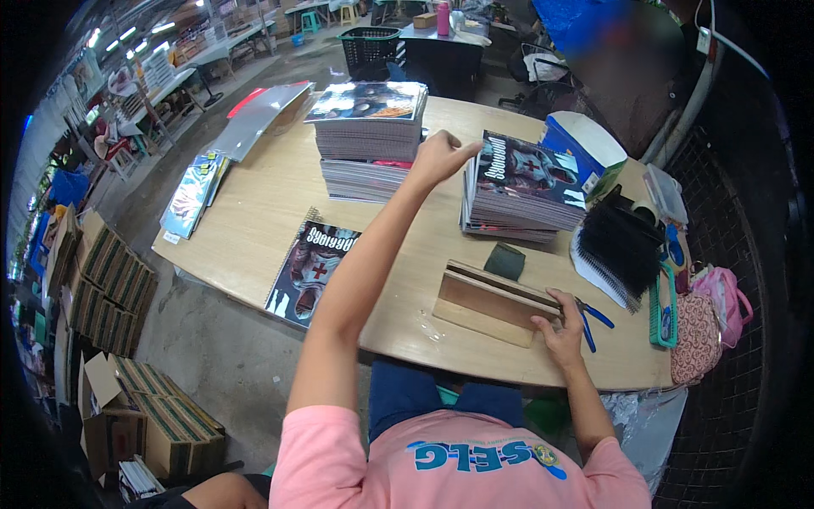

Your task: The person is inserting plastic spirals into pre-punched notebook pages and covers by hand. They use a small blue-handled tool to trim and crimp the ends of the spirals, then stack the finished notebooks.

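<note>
My left hand (pixel 445 159) reaches across the table with its fingers curled together. The fingertips are at the near-left top corner of a stack of loose-leaf books (pixel 521 191) with a dark warrior cover; whether they hold a sheet is too small to see. My right hand (pixel 561 332) grips the right end of a wooden trough-like stand (pixel 492 304), thumb in front and fingers over the top. Blue-handled pliers (pixel 588 327) lie beside that hand. A dark green block (pixel 505 262) sits behind the stand. Left of my left forearm lies a spiral-bound book (pixel 307 270), partly covered by the arm.
A taller stack of books (pixel 366 140) stands at the back. Plastic sheets (pixel 263 119) and booklets (pixel 193 197) lie at the left edge. On the right are black binding coils (pixel 619 250), a green basket (pixel 664 310) and pouches (pixel 697 332). Cartons (pixel 161 416) stand on the floor.
</note>
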`<control>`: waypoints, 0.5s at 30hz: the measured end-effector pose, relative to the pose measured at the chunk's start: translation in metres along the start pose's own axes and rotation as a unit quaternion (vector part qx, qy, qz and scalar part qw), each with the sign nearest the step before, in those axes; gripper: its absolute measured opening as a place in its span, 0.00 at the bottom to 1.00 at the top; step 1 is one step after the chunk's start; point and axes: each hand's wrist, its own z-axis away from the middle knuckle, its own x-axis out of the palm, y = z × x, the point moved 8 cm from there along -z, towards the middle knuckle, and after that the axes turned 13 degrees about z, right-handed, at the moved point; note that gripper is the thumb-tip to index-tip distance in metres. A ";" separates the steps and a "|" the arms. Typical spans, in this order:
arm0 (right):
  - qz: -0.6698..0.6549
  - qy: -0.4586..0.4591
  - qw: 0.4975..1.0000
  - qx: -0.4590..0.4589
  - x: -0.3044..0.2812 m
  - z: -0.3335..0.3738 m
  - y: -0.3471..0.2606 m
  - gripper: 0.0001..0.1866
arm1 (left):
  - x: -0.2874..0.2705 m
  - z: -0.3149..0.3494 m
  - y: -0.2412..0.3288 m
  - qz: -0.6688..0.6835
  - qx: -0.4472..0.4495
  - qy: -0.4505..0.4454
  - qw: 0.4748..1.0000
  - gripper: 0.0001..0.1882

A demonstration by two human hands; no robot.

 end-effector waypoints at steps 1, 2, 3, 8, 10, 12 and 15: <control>0.013 -0.004 1.000 -0.025 -0.003 -0.002 -0.008 0.30 | 0.025 -0.018 -0.016 0.020 -0.147 -0.137 0.979 0.36; 0.025 -0.009 0.998 -0.051 -0.007 -0.005 -0.019 0.32 | 0.038 -0.030 -0.025 -0.038 -0.127 -0.142 0.981 0.36; 0.041 -0.010 0.997 -0.071 -0.013 -0.005 -0.023 0.33 | 0.051 -0.033 -0.020 -0.096 -0.103 -0.154 0.978 0.36; -0.044 0.037 0.997 -0.047 -0.035 -0.016 -0.009 0.37 | 0.031 -0.035 -0.006 -0.045 -0.048 -0.053 0.996 0.18; -0.041 0.104 0.994 -0.020 -0.056 -0.037 -0.006 0.38 | 0.015 -0.014 0.031 0.073 0.018 0.007 0.997 0.14; -0.096 0.210 0.972 0.031 -0.077 -0.066 -0.013 0.41 | -0.011 0.018 0.052 0.139 0.091 0.047 0.985 0.12; -0.290 0.142 0.946 0.015 -0.081 -0.109 -0.053 0.40 | -0.031 0.086 0.074 0.341 0.084 0.007 0.936 0.13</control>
